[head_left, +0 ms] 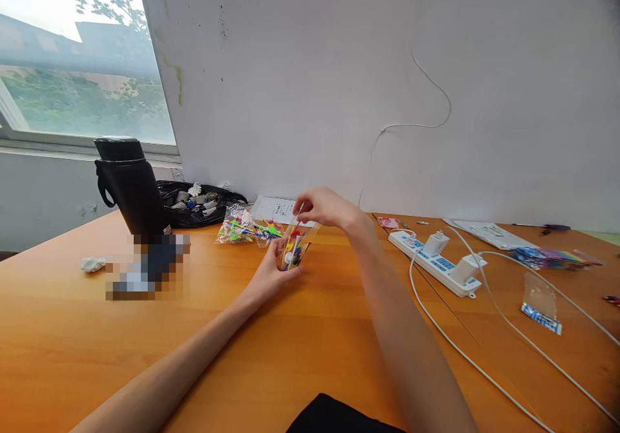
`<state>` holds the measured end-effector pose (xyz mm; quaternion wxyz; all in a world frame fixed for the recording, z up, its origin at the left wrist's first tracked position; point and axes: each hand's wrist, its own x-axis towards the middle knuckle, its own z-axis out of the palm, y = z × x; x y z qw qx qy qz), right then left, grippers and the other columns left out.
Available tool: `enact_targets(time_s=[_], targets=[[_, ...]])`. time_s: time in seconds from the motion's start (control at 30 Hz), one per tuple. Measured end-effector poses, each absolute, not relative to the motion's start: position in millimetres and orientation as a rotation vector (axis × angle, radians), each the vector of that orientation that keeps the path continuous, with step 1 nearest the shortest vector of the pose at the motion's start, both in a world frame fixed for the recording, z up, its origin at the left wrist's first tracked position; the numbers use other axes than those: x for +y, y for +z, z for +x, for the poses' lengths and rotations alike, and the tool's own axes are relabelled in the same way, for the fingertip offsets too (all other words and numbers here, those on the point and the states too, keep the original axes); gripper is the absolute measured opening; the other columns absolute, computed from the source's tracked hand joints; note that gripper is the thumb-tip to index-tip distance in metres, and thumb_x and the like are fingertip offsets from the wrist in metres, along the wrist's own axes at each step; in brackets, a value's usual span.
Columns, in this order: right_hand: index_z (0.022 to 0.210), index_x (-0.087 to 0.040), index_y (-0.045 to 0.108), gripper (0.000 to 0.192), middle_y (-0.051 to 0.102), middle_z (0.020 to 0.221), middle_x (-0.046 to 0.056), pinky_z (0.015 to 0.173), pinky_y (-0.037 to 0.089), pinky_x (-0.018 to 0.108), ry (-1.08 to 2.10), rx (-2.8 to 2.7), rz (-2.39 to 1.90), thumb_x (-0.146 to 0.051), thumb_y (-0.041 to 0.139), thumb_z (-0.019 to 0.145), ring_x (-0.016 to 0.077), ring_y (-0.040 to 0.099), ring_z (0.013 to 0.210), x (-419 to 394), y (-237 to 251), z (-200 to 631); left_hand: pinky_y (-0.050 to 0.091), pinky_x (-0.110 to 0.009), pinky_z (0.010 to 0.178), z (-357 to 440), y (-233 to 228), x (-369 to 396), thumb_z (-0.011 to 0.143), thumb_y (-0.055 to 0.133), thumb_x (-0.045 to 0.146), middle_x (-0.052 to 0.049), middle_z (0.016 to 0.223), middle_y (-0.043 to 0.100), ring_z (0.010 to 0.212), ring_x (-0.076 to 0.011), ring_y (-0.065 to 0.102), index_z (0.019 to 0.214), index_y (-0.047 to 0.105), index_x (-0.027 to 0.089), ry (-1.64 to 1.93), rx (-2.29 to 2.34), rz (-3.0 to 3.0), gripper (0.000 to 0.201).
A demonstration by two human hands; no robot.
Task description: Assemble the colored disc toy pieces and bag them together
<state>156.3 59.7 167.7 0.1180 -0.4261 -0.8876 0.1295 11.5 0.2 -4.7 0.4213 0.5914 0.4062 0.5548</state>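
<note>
My left hand (271, 271) is wrapped around the lower part of a clear plastic bag (293, 252), held just above the table. Small colourful plastic pieces show inside it, red, yellow, blue and white among them; their exact kind is too small to tell. From above, my right hand (322, 208) bends down with its fingers closed at the bag's top edge. Whether those fingertips also grip a piece is hidden. Just behind my left hand lie two more clear bags, one with green and yellow pieces (236, 229) and a smaller one (267, 231).
A black bottle (130, 190) stands at the left, near a crumpled tissue (93, 264). Behind sits a black bag of rubbish (203, 203). To the right are a white power strip (443, 265) with trailing cables, colourful packets (552, 257) and a flat clear packet (540, 297).
</note>
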Motion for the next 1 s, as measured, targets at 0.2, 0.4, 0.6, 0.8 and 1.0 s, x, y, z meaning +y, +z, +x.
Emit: enact_targets(time_s=[0.2, 0.4, 0.6, 0.8, 1.0], targets=[[0.103, -0.018, 0.070, 0.022, 0.076, 0.096, 0.008, 0.065, 0.047, 0.022, 0.535, -2.491, -1.159, -0.029, 0.052, 0.099, 0.0146, 0.069, 0.078, 57.8, 170.2, 157.3, 0.040, -0.036, 0.107, 10.7, -6.5, 2.4, 0.074, 0.078, 0.030, -0.009, 0.135, 0.059, 0.125, -0.0236, 0.057, 0.122, 0.045, 0.022, 1.459, 1.047, 1.432, 0.059], [0.115, -0.020, 0.065, 0.026, 0.076, 0.096, 0.005, 0.063, 0.045, 0.022, 0.617, -2.572, -1.021, -0.033, 0.064, 0.092, 0.0149, 0.068, 0.081, 51.9, 170.1, 154.7, 0.039, -0.039, 0.110, 6.5, -7.7, 5.8, 0.073, 0.080, 0.030, -0.012, 0.136, 0.057, 0.127, -0.0253, 0.056, 0.124, 0.046, 0.022, 1.499, 1.115, 1.415, 0.062], [0.114, -0.020, 0.066, 0.034, 0.075, 0.091, 0.003, 0.064, 0.046, 0.022, 0.552, -2.634, -0.919, -0.016, 0.067, 0.081, 0.0145, 0.066, 0.079, 59.5, 166.4, 156.5, 0.035, -0.042, 0.114, 3.6, -8.8, 6.5, 0.071, 0.084, 0.041, -0.014, 0.139, 0.055, 0.136, -0.0284, 0.048, 0.131, 0.048, 0.023, 1.498, 1.168, 1.381, 0.072], [0.114, -0.019, 0.066, 0.031, 0.074, 0.092, 0.004, 0.064, 0.047, 0.023, 0.513, -2.578, -0.957, -0.013, 0.064, 0.083, 0.0141, 0.066, 0.076, 56.0, 172.9, 165.0, 0.048, -0.038, 0.100, -1.9, -6.5, 15.5, 0.081, 0.073, 0.053, -0.012, 0.139, 0.058, 0.128, -0.0274, 0.056, 0.129, 0.055, 0.023, 1.491, 0.979, 1.194, 0.060], [0.112, -0.020, 0.067, 0.031, 0.075, 0.092, 0.003, 0.069, 0.047, 0.023, 0.591, -2.685, -0.882, -0.010, 0.065, 0.083, 0.0151, 0.067, 0.081, 44.3, 179.0, 165.4, 0.054, -0.036, 0.089, -12.4, 2.8, 11.0, 0.080, 0.073, 0.054, -0.011, 0.128, 0.067, 0.116, -0.0284, 0.065, 0.126, 0.063, 0.022, 1.202, 0.813, 1.235, 0.057]])
